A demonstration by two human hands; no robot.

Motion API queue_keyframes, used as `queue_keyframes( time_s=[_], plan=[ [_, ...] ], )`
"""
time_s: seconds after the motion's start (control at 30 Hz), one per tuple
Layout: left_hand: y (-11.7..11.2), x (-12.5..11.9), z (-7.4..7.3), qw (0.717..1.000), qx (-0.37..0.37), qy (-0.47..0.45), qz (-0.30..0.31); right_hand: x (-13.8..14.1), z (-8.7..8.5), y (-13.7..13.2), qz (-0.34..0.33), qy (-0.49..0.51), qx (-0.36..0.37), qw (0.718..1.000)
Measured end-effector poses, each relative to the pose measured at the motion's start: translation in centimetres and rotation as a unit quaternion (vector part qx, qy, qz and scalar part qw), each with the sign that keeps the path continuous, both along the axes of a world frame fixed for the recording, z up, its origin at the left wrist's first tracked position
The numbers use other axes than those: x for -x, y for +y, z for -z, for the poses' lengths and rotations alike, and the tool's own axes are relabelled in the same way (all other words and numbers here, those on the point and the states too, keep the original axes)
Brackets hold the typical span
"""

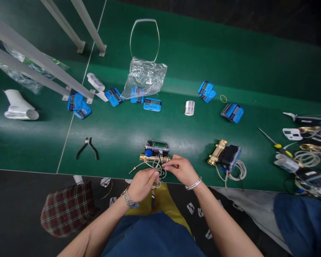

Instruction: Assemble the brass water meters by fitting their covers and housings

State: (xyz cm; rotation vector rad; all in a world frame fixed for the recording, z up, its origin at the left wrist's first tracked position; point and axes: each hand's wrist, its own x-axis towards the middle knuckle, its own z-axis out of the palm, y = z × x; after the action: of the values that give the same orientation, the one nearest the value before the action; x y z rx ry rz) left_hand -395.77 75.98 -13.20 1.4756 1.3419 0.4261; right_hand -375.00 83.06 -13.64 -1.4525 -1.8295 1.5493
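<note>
In the head view, a meter (157,145) with a brass pipe body, its housing showing a green circuit board, lies at the table's near edge. White cables (160,174) run from it in loose loops towards me, and a thin metal probe (132,170) sticks out to the left. My left hand (144,182) is closed around the cables below the meter. With thumb and forefinger, my right hand (182,170) pinches a cable just right of the loops. The exact grip points are partly hidden by my fingers.
Pliers (87,147) lie left on the green table (117,128). Another brass meter (224,155) sits to the right, near a screwdriver (276,144). Blue display covers (152,104), a clear plastic bag (147,76) and a label roll (189,107) lie farther back. A person's sleeve (302,217) is at right.
</note>
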Motion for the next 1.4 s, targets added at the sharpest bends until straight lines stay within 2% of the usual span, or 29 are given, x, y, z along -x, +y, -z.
queue_keyframes(
  time_s=[0.13, 0.27, 0.43, 0.6, 1.07, 1.13, 1.27, 1.4],
  plan=[
    [-0.2, 1.3, 1.0, 0.996, -0.004, 0.000, -0.088, 0.5, 0.0, 3.5, 0.038, -0.009, -0.013, 0.999],
    [-0.2, 2.4, 2.4, 0.982, -0.007, 0.026, -0.185, 2.0, 0.0, 7.1, 0.018, -0.057, -0.108, 0.992],
    [-0.1, 3.4, 3.7, 0.979, -0.002, 0.043, -0.197, 4.1, 0.3, 9.3, -0.057, -0.142, -0.216, 0.964],
    [-0.4, 3.8, 4.6, 0.981, 0.004, 0.045, -0.190, 4.9, 0.9, 9.7, -0.100, -0.197, -0.259, 0.940],
    [-1.0, 3.8, 5.7, 0.983, 0.022, 0.047, -0.176, 5.1, 1.5, 8.6, -0.164, -0.204, -0.272, 0.926],
    [-0.9, 3.5, 5.9, 0.977, 0.023, 0.037, -0.209, 5.2, 1.4, 8.4, -0.193, -0.203, -0.267, 0.922],
    [0.1, 2.2, 5.7, 0.942, 0.010, -0.006, -0.334, 5.7, 1.2, 8.0, -0.225, -0.191, -0.251, 0.922],
    [1.3, 0.6, 5.2, 0.933, -0.008, 0.042, -0.356, 6.4, 1.2, 7.5, -0.209, -0.186, -0.219, 0.935]
  ],
)
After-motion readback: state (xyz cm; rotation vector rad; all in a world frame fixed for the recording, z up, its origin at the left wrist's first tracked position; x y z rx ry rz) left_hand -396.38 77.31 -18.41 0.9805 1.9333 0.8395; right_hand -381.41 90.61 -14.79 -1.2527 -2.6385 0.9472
